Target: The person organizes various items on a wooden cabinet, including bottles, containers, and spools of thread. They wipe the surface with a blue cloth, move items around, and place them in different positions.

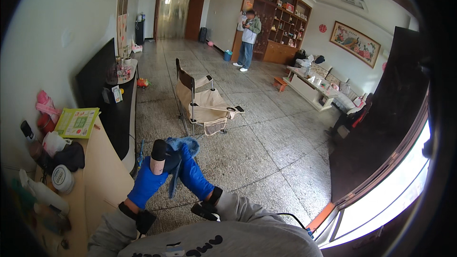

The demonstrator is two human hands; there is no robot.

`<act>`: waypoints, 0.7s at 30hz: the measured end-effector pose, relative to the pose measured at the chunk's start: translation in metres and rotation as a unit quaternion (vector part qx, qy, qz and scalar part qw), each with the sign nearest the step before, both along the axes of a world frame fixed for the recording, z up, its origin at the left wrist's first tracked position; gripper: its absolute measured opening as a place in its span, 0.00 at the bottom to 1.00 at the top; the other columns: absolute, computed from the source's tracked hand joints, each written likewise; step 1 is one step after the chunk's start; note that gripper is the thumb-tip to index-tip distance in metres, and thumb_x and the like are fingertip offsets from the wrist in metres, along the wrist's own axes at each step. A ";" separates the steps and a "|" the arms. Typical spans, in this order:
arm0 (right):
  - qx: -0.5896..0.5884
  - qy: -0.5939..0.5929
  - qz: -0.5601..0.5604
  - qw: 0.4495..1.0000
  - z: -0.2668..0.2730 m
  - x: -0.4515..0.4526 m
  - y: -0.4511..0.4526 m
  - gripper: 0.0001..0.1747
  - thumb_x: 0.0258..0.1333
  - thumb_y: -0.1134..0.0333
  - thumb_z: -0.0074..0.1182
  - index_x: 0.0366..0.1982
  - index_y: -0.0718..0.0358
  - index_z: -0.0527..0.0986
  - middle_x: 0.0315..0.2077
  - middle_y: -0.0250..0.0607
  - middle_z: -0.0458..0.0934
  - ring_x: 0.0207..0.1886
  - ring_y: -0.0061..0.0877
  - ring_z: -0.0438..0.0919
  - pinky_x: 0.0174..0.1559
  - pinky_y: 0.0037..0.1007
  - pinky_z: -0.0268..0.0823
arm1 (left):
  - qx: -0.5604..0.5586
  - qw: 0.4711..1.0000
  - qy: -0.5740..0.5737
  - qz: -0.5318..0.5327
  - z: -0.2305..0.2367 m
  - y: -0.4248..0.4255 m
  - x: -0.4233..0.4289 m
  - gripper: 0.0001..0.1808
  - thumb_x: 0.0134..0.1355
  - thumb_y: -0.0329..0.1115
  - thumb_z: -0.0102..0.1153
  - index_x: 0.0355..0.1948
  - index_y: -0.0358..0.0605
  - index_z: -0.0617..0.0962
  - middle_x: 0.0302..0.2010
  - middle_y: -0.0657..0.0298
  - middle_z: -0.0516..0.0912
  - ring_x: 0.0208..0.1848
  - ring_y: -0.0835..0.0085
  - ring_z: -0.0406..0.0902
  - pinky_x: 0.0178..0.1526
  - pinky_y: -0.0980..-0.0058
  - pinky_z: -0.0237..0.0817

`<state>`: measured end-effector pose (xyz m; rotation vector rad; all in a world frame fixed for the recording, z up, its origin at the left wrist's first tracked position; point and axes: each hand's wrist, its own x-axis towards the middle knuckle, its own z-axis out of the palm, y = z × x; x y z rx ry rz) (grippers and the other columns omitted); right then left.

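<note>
My left hand (149,182), in a blue rubber glove, grips a bottle or tumbler (157,167) with a pale pink body and a black top (159,149). The bottle stands roughly upright, and its lower part is hidden by the glove. Close beside it, my right hand (191,171), also gloved in blue, holds a fluffy blue cloth (185,144). One end of the cloth hangs down between my hands. Whether the cloth touches the bottle is hard to tell. Both hands are held over the speckled floor, to the right of a light wooden cabinet (103,153).
On the cabinet are a white round tub (63,179), a white bottle (48,194), dark cloth (71,157) and a green-yellow booklet (76,122). A beige folding chair (207,101) stands ahead. Farther back is a person (249,41). A dark door (378,114) is at right.
</note>
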<state>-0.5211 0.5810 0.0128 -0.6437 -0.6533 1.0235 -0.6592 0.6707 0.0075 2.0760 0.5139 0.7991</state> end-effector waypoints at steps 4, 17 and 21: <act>-0.079 -0.179 -0.095 0.976 -0.005 0.039 0.003 0.31 0.62 0.53 0.53 0.60 0.64 0.64 0.54 0.41 0.71 0.56 0.26 0.69 0.59 0.28 0.61 | 0.067 0.995 0.004 -0.068 -0.006 -0.003 0.078 0.23 0.58 0.36 0.59 0.53 0.41 0.71 0.46 0.47 0.78 0.46 0.54 0.77 0.47 0.63 0.69; -0.065 -0.029 -0.252 0.965 0.021 0.338 -0.070 0.19 0.61 0.62 0.56 0.49 0.64 0.71 0.39 0.37 0.77 0.41 0.25 0.77 0.46 0.28 0.70 | 0.020 0.974 0.047 -0.220 0.015 -0.061 0.384 0.24 0.65 0.52 0.52 0.44 0.38 0.74 0.32 0.44 0.81 0.32 0.47 0.79 0.32 0.59 0.68; -0.095 -0.088 -0.369 0.920 0.010 0.396 -0.073 0.20 0.63 0.59 0.54 0.51 0.64 0.70 0.39 0.38 0.77 0.44 0.26 0.76 0.47 0.29 0.70 | -0.023 0.965 -0.014 -0.262 -0.003 -0.063 0.464 0.26 0.66 0.55 0.48 0.43 0.39 0.75 0.27 0.50 0.82 0.29 0.54 0.80 0.30 0.61 0.68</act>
